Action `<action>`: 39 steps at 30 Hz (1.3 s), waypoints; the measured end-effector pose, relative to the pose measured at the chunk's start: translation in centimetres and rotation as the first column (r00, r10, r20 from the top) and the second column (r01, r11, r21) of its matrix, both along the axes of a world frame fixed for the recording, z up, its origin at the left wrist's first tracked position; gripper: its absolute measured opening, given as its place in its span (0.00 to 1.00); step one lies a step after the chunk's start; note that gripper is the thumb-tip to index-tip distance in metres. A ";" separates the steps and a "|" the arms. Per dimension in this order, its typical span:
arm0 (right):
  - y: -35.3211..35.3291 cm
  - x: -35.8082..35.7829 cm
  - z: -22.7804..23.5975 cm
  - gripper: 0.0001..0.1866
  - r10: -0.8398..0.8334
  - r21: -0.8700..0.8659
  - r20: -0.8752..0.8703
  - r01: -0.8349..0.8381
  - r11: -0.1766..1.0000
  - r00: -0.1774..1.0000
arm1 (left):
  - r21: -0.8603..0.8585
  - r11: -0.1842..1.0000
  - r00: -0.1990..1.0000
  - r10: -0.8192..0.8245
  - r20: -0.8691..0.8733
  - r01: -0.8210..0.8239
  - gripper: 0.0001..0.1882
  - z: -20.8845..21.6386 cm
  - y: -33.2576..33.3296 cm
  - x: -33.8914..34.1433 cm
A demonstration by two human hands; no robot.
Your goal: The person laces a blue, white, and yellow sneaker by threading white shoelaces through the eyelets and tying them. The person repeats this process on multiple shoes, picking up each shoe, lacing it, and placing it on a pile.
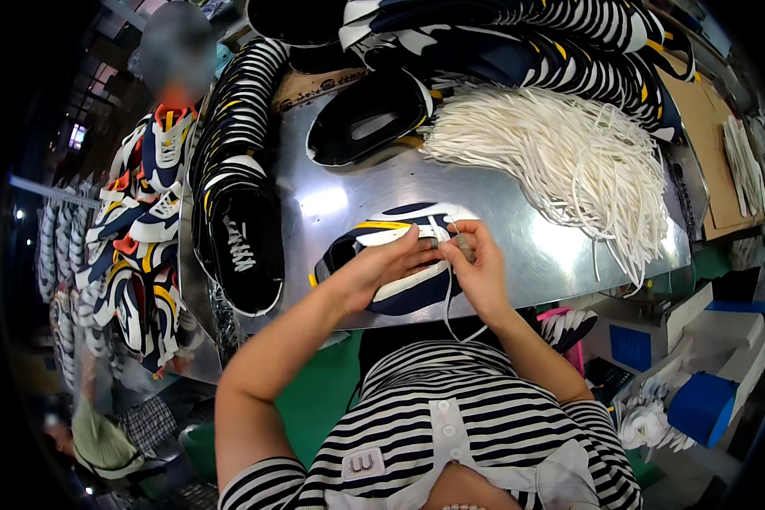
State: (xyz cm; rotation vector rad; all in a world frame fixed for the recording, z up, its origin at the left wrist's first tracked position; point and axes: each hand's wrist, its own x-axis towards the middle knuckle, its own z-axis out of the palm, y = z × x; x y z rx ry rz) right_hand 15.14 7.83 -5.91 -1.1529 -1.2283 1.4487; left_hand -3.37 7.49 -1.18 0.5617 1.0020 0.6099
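On the metal table before me lies a navy, white and yellow shoe upper (398, 295), its toe pointing right. My left hand (389, 263) rests across its middle, holding it, with the fingers reaching toward the lace holes. A white shoelace (448, 299) runs from the upper and hangs over the table's near edge. My right hand (478, 265) pinches this lace close to the left fingertips; a wrap covers one or more of its fingers. The fingers partly hide the exact spot where the lace enters the upper.
A large heap of white shoelaces (561, 161) lies at the right of the table (357, 189). Nested rows of shoe uppers (242, 127) stand left and far. One black-lined upper (370, 119) sits apart. Laced shoes (155, 217) hang left; boxes (735, 340) stand right.
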 end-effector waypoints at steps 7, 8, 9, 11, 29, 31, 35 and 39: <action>-1.0 0.8 2.0 0.13 0.079 0.011 -0.208 -0.079 0.997 0.975 | 0.079 0.933 0.934 0.344 0.092 -0.351 0.25 -0.5 -1.9 2.2; -1.2 0.7 2.0 0.13 0.077 0.049 -0.170 -0.070 0.996 0.982 | 0.127 0.925 0.934 0.352 0.065 -0.358 0.24 -0.2 -2.2 2.4; -1.4 0.7 1.9 0.13 0.073 0.088 -0.132 -0.062 0.994 0.989 | 0.175 0.916 0.932 0.361 0.037 -0.362 0.22 -0.1 -2.6 2.5; -1.5 0.4 1.8 0.13 0.053 0.088 -0.131 -0.041 0.995 0.990 | 0.273 0.900 0.922 0.376 -0.094 -0.339 0.18 -0.4 -3.1 2.4; -3.1 2.3 5.8 0.07 0.215 0.219 0.255 -0.273 0.937 0.943 | 0.621 0.751 0.802 0.504 -0.320 -0.225 0.11 0.2 -6.9 2.7; -3.0 2.5 6.0 0.06 0.245 0.170 0.224 -0.285 0.943 0.943 | 0.643 0.736 0.805 0.505 -0.312 -0.212 0.11 0.0 -6.9 2.6; -2.8 2.6 6.2 0.06 0.273 0.132 0.240 -0.310 0.942 0.931 | 0.675 0.706 0.807 0.517 -0.287 -0.212 0.11 -0.2 -7.0 2.6; -2.3 2.4 5.7 0.07 0.266 0.229 0.331 -0.351 0.908 0.905 | 0.807 0.589 0.757 0.547 -0.358 -0.044 0.11 -0.6 -7.6 2.5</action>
